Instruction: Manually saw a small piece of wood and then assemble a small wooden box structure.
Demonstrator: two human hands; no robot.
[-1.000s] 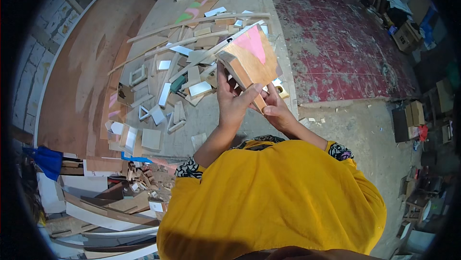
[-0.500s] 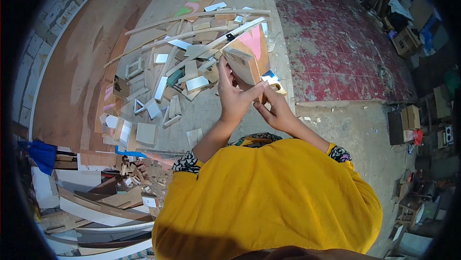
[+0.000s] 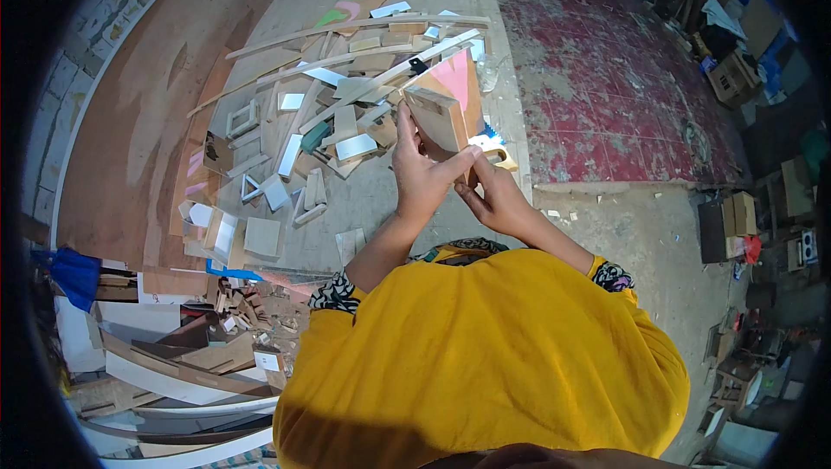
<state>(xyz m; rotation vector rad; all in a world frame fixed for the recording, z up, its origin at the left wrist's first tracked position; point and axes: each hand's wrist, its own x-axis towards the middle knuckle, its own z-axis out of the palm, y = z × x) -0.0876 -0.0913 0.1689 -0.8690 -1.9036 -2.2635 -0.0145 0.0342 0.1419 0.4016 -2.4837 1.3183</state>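
Over the near right part of the worktable, both my hands are closed on a flat, light-coloured wooden block (image 3: 435,116). The block is tilted, with one broad face and a long edge showing. My left hand (image 3: 420,170) supports it from the left side, its fingers partly hidden behind the block and its thumb stretched toward the lower end. At that lower end my right hand (image 3: 499,196) pinches the block, fingertips close to the left thumb. Just beyond is a wooden panel (image 3: 450,79) with a pink painted patch. A yellow-handled tool (image 3: 500,159) lies close to my right hand, partly hidden.
Wood offcuts (image 3: 346,122), white-faced pieces and long thin strips (image 3: 355,23) crowd the table (image 3: 329,231). A large brown sheet (image 3: 147,105) stands along the left. Scrap boards (image 3: 182,356) are piled at lower left. Red floor (image 3: 606,88) and cardboard boxes (image 3: 734,75) lie to the right.
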